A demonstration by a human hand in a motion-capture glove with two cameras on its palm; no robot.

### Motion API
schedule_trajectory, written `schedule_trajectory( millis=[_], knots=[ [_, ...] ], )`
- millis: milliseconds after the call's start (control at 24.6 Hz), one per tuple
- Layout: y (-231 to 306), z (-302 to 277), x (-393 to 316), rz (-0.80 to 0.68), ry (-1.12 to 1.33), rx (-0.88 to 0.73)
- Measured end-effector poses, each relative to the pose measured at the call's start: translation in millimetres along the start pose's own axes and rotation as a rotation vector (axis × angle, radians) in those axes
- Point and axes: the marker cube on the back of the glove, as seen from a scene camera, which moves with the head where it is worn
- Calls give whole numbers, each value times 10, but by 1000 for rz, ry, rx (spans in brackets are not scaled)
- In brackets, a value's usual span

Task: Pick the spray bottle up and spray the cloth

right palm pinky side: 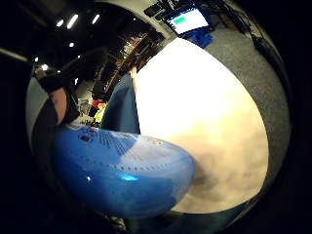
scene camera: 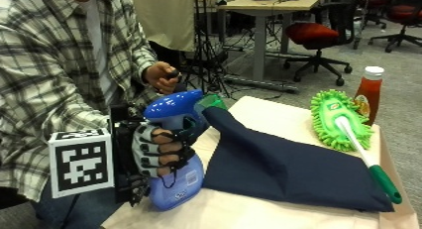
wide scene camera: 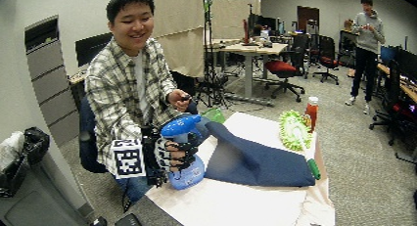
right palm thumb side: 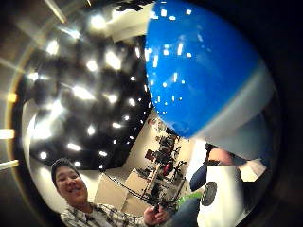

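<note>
Blue plastic fills both palm views: the spray bottle (scene camera: 175,154) stands upright at the near corner of the tabletop (scene camera: 277,117), and the gloved right hand (scene camera: 158,150) has its fingers (scene camera: 166,148) curled round the bottle's neck, clamped on it just under the rounded blue head. Whether the base rests on the tabletop or hangs just above it cannot be told. The nozzle points away from the palm toward the dark navy cloth (scene camera: 284,167), which lies spread just beyond the hand, with one corner raised close against the front of the bottle. Farther out past the cloth a green mop head (scene camera: 338,119) with a white and green handle lies along the far edge, and a ketchup bottle (scene camera: 369,92) stands behind it. The person's bare other hand (scene camera: 162,76) is held up behind the bottle, gripping a small dark object and touching none of the task's things. The likely trouble from here is aim: with the raised corner so close to the nozzle, a squeeze could wet only that fold, or pass over the flat part of the cloth onto the mop head. A finger may also need to shift onto the trigger, and the bottle could tip as the grip changes.
</note>
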Motion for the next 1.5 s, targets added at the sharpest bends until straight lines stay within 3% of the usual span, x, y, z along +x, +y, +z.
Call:
schedule_trajectory(
  millis=[365, 730, 1177, 1501],
  knots=[
    [-160, 45, 16, 14, 32, 169],
    [-160, 29, 28, -9, 31, 210],
    [-177, 63, -113, -71, 86, 130],
    [-391, 167, -529, -213, 224, 102]
  ],
)
